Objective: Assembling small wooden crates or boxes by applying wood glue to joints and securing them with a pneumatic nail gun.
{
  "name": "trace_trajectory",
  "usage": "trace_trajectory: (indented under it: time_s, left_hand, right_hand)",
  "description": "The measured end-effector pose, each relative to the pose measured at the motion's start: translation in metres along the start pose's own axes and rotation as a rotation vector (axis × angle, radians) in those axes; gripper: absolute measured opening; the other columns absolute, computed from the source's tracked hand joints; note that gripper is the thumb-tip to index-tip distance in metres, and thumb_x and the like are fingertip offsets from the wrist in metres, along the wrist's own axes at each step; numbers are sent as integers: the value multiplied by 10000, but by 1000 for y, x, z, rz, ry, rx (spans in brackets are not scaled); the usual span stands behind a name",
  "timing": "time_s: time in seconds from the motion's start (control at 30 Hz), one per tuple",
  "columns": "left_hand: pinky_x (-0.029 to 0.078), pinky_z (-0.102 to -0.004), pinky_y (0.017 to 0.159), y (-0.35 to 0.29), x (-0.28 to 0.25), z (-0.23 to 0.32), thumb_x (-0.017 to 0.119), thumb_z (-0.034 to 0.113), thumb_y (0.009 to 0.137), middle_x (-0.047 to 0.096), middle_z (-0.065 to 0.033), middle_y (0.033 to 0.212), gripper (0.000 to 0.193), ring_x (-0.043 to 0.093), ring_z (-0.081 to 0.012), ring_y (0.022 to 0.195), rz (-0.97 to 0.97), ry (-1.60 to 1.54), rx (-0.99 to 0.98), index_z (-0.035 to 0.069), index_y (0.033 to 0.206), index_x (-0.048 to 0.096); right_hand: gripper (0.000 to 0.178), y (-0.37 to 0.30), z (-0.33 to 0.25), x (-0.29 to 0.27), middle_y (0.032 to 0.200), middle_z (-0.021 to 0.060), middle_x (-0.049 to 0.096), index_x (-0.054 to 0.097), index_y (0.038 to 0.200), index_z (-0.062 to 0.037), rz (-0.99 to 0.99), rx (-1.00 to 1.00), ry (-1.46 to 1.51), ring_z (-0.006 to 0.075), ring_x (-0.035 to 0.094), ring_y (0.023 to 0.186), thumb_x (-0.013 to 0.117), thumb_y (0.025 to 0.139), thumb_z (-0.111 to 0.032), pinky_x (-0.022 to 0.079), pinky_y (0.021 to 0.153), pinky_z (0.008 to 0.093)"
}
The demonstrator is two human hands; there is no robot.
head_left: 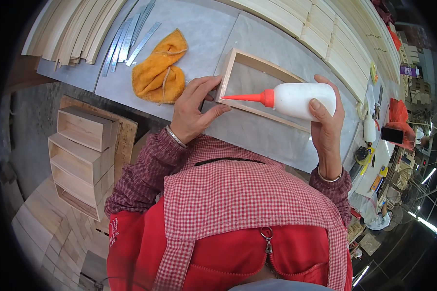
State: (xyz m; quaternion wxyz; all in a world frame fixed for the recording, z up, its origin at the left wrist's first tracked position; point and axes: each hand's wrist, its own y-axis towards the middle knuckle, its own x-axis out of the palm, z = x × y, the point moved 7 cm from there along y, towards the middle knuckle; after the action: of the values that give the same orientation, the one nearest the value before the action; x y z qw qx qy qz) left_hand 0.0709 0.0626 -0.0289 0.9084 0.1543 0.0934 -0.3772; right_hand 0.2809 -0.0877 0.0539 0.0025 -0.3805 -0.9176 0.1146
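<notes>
A pale wooden rectangular frame (234,72) lies on the grey worktable before me. My left hand (194,109) grips its left end, with fingers along the outer side and the thumb by the near corner. In my right hand (325,119) is a white glue bottle (296,99), tipped onto its side above the frame. Its long red nozzle (245,98) points left, and the tip is at the frame's near left corner, close to my left thumb. Whether glue is coming out cannot be made out. The bottle hides part of the frame's right side.
An orange cloth (162,72) lies left of the frame, with several thin metal strips (126,41) beyond it. Wooden boards are stacked at the far left (75,29) and along the far side (325,29). Assembled wooden boxes (80,157) stand at lower left. A dark phone (392,135) is at right.
</notes>
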Motion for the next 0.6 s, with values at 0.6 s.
trace_trajectory:
  time_s: [0.6]
  left_hand:
    - [509,-247,766,0,-1,-1,784,141,712,558,-109,1171,579,581,-191,918,-7,31,38,36,1237,563]
  right_hand:
    - [529,29,-16,-3,1033,126,557,511,1206,-75,58,-105,-33,253,573,912,743,731,-83,499,806,319]
